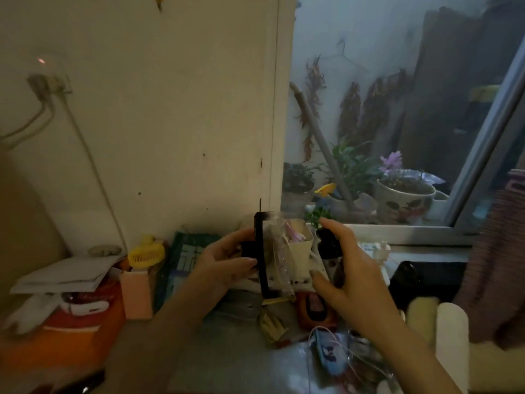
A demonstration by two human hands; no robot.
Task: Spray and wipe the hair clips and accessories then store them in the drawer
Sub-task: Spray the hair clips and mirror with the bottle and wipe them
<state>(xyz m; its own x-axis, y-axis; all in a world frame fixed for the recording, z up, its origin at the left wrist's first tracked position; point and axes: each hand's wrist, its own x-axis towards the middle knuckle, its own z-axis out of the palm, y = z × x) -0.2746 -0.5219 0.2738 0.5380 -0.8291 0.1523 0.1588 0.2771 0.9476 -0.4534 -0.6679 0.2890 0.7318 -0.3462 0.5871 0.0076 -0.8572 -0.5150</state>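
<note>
My left hand [224, 260] grips a large black rectangular hair clip [261, 251], held upright with a clear plastic wrap hanging off its right side. My right hand [341, 268] holds a small dark spray bottle [331, 248] just right of the clip, index finger raised over the nozzle. Behind the clip stands a cream cup [301, 248] with pink items inside. More small accessories [326, 348] lie on the desk below my right arm. No drawer shows in the view.
The desk is cluttered: a yellow handheld fan [145, 255], a pink box [136, 292], papers [68, 275] on an orange box, a green box [181, 260], a black case [426, 280]. Potted plants [403, 194] stand on the windowsill at right.
</note>
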